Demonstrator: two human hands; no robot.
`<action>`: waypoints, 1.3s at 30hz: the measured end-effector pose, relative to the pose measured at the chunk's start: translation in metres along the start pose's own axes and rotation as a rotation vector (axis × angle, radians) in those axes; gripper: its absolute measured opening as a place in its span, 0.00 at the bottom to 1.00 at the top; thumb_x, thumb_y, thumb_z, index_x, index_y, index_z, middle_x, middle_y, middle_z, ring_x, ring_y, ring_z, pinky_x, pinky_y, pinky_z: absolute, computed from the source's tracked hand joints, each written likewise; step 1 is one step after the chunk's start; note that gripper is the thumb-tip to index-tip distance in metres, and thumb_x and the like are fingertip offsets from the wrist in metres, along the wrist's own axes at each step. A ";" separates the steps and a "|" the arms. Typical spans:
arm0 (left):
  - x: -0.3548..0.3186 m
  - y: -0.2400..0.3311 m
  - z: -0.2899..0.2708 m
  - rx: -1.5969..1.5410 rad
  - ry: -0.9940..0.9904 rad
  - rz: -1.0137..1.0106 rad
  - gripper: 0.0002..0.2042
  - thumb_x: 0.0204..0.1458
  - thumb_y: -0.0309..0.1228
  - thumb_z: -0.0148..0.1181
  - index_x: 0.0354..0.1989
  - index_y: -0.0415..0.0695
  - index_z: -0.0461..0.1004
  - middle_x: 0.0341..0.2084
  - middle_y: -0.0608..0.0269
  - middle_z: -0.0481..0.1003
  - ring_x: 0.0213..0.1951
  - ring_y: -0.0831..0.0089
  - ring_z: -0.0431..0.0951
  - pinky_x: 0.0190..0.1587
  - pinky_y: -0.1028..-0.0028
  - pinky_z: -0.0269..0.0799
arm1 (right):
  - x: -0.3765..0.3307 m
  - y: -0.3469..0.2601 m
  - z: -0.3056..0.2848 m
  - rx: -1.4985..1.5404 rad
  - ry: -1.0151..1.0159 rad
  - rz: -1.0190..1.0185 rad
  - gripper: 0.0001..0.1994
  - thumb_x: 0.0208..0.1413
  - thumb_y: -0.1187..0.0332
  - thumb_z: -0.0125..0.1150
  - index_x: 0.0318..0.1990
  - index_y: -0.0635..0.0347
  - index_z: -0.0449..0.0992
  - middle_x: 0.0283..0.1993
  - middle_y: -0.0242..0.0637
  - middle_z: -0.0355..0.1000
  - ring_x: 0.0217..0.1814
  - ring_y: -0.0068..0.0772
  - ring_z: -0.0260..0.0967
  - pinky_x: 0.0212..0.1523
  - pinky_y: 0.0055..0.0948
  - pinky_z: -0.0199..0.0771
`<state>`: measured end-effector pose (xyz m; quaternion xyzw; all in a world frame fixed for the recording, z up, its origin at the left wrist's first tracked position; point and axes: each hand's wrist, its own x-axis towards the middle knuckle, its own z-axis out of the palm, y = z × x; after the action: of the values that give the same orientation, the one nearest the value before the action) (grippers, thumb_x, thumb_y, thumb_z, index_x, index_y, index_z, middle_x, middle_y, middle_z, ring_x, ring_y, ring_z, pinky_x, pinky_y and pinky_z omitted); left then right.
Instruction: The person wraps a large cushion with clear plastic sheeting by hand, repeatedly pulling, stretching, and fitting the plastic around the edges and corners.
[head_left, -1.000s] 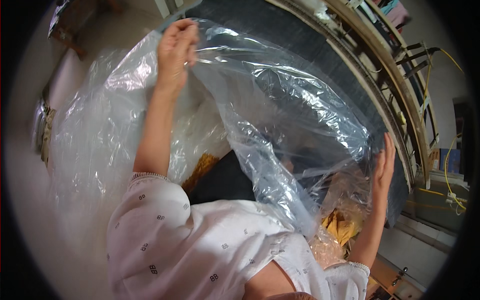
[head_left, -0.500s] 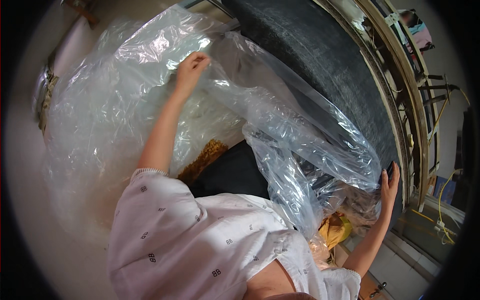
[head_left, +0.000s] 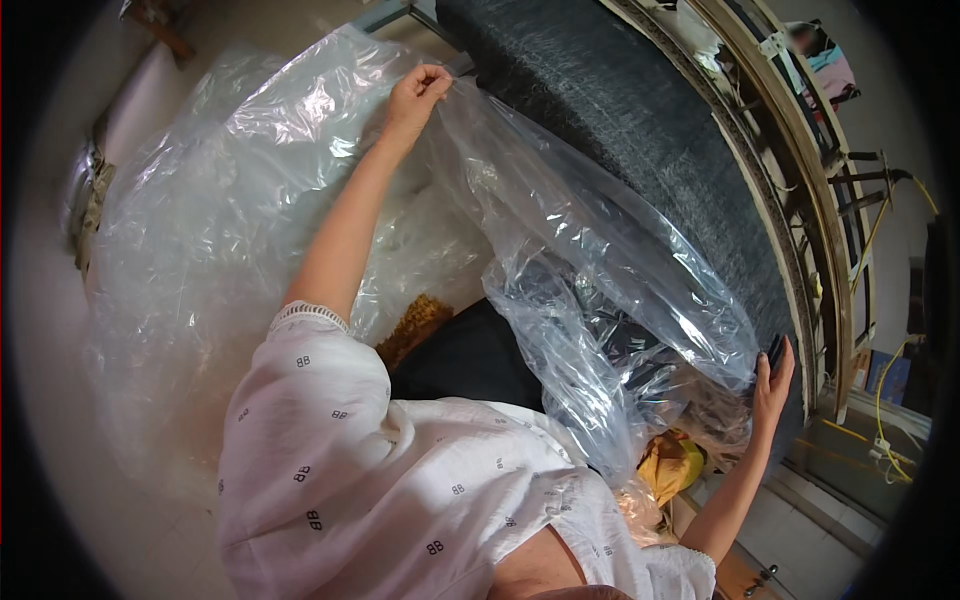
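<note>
**Plastic sheet pulled down over the dark roll**

Down comes the left hand (head_left: 415,95) from where it reached a second ago, lower and closer in now, fingers pinched shut on the upper edge of the clear plastic sheet (head_left: 560,230). Over on the far side, the right hand (head_left: 772,378) has slid along too, and sits with fingers spread flat against the lower end of the dark grey fabric roll (head_left: 650,130), touching the plastic where it bunches there; whether it actually grips the film, I cannot tell. Between the two hands the sheet stretches across the roll and billows out to the left over the pale floor (head_left: 60,420). Just below the crumpled lower folds, a yellow bundle (head_left: 672,465) peeks out beside the white patterned sleeve (head_left: 330,440).
</note>
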<state>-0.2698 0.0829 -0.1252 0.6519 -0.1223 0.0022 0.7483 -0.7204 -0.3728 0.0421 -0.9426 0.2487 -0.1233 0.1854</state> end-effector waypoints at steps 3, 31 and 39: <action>-0.001 0.007 -0.009 0.041 -0.047 0.025 0.05 0.52 0.27 0.55 0.35 0.42 0.71 0.27 0.72 0.70 0.30 0.84 0.69 0.35 0.84 0.64 | -0.004 0.003 -0.001 0.015 0.034 0.041 0.23 0.57 0.65 0.54 0.59 0.58 0.60 0.61 0.42 0.56 0.63 0.36 0.53 0.58 0.29 0.54; 0.095 0.119 0.015 0.097 -0.055 0.151 0.10 0.53 0.27 0.53 0.44 0.44 0.69 0.35 0.65 0.72 0.36 0.73 0.73 0.40 0.76 0.69 | -0.001 0.008 0.007 0.010 0.272 -0.119 0.19 0.50 0.64 0.60 0.48 0.62 0.67 0.51 0.43 0.65 0.53 0.41 0.61 0.54 0.33 0.59; 0.189 0.077 0.088 0.369 -0.130 0.395 0.09 0.54 0.33 0.54 0.38 0.41 0.69 0.31 0.68 0.69 0.32 0.80 0.67 0.36 0.81 0.63 | -0.017 0.040 -0.015 0.402 0.304 0.032 0.06 0.54 0.67 0.53 0.34 0.58 0.66 0.40 0.33 0.70 0.39 0.28 0.63 0.42 0.26 0.63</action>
<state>-0.1149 -0.0213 -0.0045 0.7395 -0.2922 0.1286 0.5926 -0.7568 -0.4004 0.0373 -0.8534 0.2594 -0.3076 0.3314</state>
